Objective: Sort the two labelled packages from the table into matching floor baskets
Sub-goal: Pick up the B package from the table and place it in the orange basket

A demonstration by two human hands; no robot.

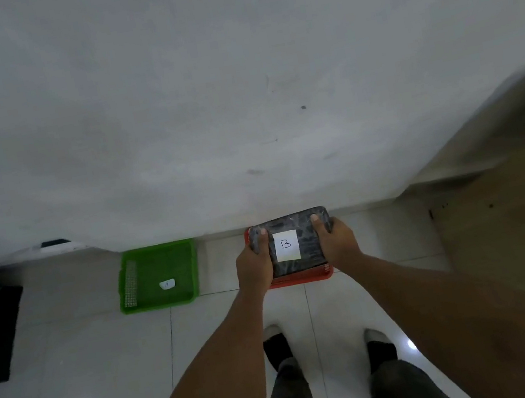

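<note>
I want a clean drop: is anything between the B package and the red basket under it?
Nothing visible. Both hands, left hand and right hand, hold the B package directly over the red basket. The basket's inside is mostly hidden by the package.

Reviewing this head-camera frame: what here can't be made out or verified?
- Red basket: mostly hidden behind the package marked B and both hands; any label inside is unseen.
- Green basket: its white tag is too small and blurred to read with certainty.
- Table: cut off by the right edge; the second package is not visible.
- Left hand and right hand: fingers under the package are hidden.
</note>
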